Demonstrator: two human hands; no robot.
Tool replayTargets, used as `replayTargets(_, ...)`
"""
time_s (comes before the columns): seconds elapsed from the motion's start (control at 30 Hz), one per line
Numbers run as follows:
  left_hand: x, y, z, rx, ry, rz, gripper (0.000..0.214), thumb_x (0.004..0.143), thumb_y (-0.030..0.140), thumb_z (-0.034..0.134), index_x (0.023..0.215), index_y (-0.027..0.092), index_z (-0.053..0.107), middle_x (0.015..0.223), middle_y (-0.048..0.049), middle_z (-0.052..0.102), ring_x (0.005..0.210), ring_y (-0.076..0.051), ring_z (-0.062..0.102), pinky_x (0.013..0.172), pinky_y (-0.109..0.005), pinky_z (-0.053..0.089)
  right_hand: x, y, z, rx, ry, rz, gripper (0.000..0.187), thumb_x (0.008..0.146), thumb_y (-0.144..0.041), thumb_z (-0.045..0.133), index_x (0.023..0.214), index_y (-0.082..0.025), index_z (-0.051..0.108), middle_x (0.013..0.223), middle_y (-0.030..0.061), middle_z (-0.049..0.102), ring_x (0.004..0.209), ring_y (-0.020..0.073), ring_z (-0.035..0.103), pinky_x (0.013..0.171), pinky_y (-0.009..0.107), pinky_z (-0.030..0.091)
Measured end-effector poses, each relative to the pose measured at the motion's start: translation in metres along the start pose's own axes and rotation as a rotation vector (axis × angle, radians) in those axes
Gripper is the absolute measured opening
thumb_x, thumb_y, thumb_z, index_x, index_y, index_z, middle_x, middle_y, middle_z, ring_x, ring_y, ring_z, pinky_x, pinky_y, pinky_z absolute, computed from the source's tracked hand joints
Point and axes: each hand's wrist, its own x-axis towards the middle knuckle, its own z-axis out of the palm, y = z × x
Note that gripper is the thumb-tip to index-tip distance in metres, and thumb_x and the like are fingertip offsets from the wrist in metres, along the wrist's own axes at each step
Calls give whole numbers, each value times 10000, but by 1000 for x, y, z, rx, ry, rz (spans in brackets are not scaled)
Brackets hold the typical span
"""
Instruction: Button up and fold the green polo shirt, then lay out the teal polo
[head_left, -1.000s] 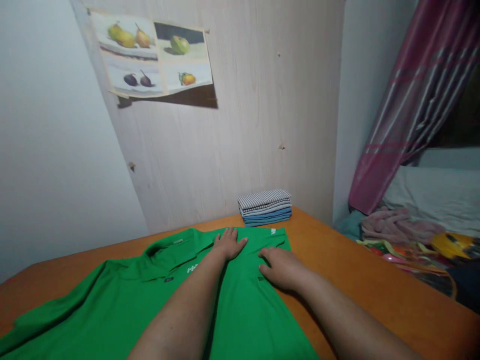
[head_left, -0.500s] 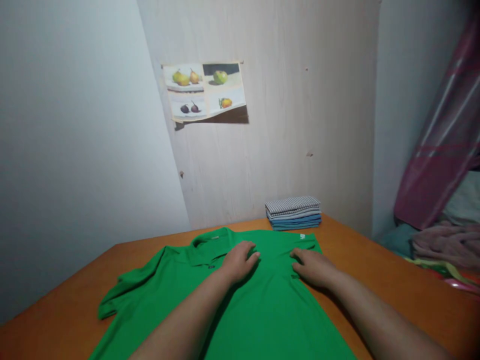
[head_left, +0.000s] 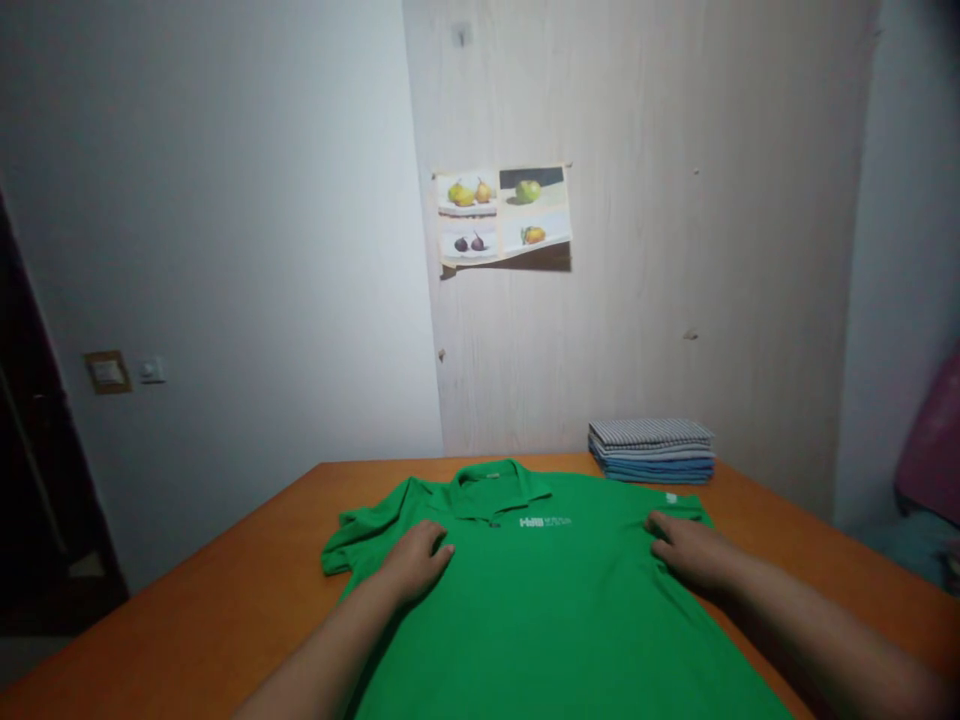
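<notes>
The green shirt (head_left: pixel 555 620) lies front up on the table (head_left: pixel 247 590), spread out with its collar (head_left: pixel 536 488) toward the far edge and its lower part running out of view at the bottom. White lettering (head_left: pixel 546 522) crosses the chest just below the collar, to the right of a short neck opening. The left sleeve (head_left: pixel 341 555) is rumpled into folds; the right sleeve (head_left: pixel 694 503) reaches out to the side and bears a small white mark (head_left: pixel 670 497).

The left hand (head_left: pixel 418 562) rests on the shirt beside the rumpled sleeve, released, its fingers loosely bent and the thumb apart from them. The right hand (head_left: pixel 694 552) touches the shirt at the base of the other sleeve, fingers curved over the cloth — whether it pinches any fabric, I cannot tell.

Beyond the right sleeve, near the far edge of the table, sits a neat stack (head_left: pixel 652 455) of folded cloth, striped on top and blue below. Behind the table stands a pale panel (head_left: pixel 637 330) with a fruit print (head_left: pixel 517 215) fixed to it — pears, an apple, two dark fruits and an orange one. A white wall (head_left: pixel 262 250) to the left carries a switch (head_left: pixel 107 371); at the far right is part of a pink curtain (head_left: pixel 934 450).
</notes>
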Motion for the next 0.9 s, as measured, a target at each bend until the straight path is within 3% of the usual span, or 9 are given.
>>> replayTargets(0.13, -11, -8, 8, 13, 47, 12, 452, 959, 446, 475, 1307, 205, 632, 1420, -123, 609, 1329, -267, 530, 1150, -387, 367, 15, -37, -29, -58, 30, 76, 200, 873, -201, 540, 890, -180, 738, 987, 147, 746, 907, 265, 679, 738, 319, 383)
replayTargets(0.27, -11, -5, 11, 29, 50, 24, 449, 965, 457, 455, 1291, 203, 631, 1386, -125, 627, 1299, -271, 550, 1132, -395, 385, 31, -111, -37, 19, 101, -22, 339, 962, -341, 446, 1045, -176, 731, 1068, 130, 748, 968, 251, 675, 764, 310, 402)
replayTargets(0.4, -12, -3, 9, 5, 57, 27, 438, 958, 465, 461, 1272, 212, 633, 1343, -120, 645, 1270, -271, 566, 1106, -389, 405, 42, -197, -4, 130, 64, -242, 455, 999, -405, 381, 1164, -142, 713, 1187, 148, 726, 1120, 251, 646, 918, 316, 429)
replayTargets(0.53, -14, -2, 8, -16, 64, 38, 415, 950, 451, 472, 1244, 212, 641, 1300, -123, 660, 1238, -280, 575, 1086, -400, 419, 48, -258, 42, 142, 35, -348, 576, 1013, -400, 349, 1467, -83, 508, 1519, 179, 503, 1433, 263, 426, 1133, 364, 327)
replayTargets(0.67, -16, -4, 12, -48, 85, 23, 387, 936, 448, 497, 1213, 228, 654, 1283, -111, 667, 1222, -285, 577, 1070, -410, 429, 53, -277, 78, 29, -91, -327, 692, 1009, -500, 322, 1555, -79, 377, 1626, 168, 323, 1532, 308, 228, 1217, 486, 184)
replayTargets(0.77, -15, -6, 18, -123, 132, 3, 371, 895, 424, 561, 1182, 215, 671, 1243, -101, 683, 1181, -271, 600, 1041, -384, 447, 57, -274, 93, 9, -118, -325, 746, 1001, -558, 290, 1570, -79, 351, 1637, 151, 301, 1540, 304, 202, 1235, 498, 126)
replayTargets(0.9, -6, -15, 14, -352, 227, -36, 277, 869, 350, 585, 1046, 186, 719, 1092, -89, 732, 1053, -233, 655, 950, -330, 487, 58, -269, 96, 7, -96, -345, 767, 989, -573, 289, 1570, -78, 352, 1632, 143, 316, 1536, 307, 218, 1236, 503, 123)
